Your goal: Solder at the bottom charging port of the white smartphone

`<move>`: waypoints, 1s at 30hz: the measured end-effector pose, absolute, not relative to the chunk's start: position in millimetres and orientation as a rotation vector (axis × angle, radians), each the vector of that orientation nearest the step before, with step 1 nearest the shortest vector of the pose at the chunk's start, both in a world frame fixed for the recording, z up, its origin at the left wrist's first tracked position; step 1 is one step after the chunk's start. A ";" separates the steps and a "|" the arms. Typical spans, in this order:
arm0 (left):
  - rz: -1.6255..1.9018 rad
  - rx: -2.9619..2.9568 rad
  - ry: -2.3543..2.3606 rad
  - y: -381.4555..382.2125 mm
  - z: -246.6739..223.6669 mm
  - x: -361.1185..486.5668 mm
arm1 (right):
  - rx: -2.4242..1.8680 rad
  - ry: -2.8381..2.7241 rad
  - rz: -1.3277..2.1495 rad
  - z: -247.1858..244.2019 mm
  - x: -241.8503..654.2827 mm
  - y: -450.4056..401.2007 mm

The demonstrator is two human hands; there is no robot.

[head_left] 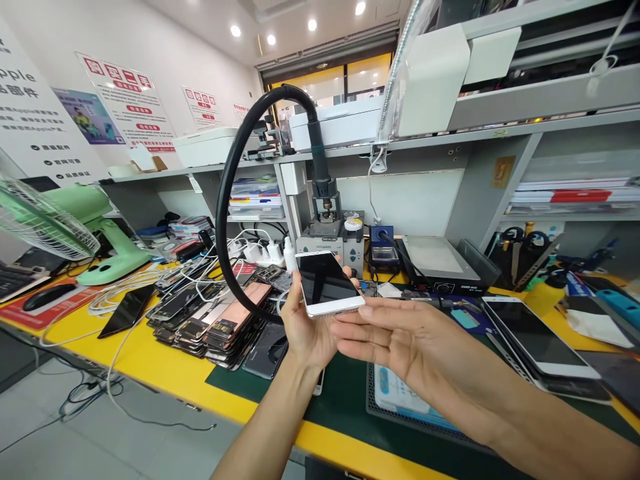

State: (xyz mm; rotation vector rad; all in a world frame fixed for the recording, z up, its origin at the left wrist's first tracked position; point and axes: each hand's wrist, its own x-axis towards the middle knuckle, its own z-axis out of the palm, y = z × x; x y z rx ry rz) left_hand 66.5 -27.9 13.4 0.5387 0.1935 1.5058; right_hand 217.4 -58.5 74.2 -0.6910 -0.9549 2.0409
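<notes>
The phone (327,273) is held above the table (165,377), screen up, by the left hand (310,337), whose forearm is raised from six o'clock; its palm is placed beneath, and the phone is gripped at the sides by thumb and fingers. The right hand (400,333) is brought in from four o'clock, palm turned up, its fingers extended and uncurled. The uppermost fingertip is set at the phone's lower right corner; whether any pressure is applied cannot be told.

At nine o'clock, room is limited by piled phone parts (215,320) and by the black hose (223,213), which is looped up towards twelve. At twelve, the way is closed by a grey machine (353,252). Bare green mat (345,407) is left at six o'clock, bordered by the table's yellow front edge. At five, a tray (371,400) is partly covered by the right forearm; at three, another phone (543,340) is laid.
</notes>
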 end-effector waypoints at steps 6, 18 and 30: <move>1.512 0.556 0.197 -29.6 12.7 68.8 | -0.716 -0.923 2.040 72.4 214.5 -57.4; 1.457 0.473 0.184 -29.7 14.0 71.6 | -0.648 -1.003 2.047 69.8 217.3 -59.3; 1.480 0.487 0.167 -30.1 11.5 73.1 | -0.725 -0.921 2.053 67.7 217.3 -57.5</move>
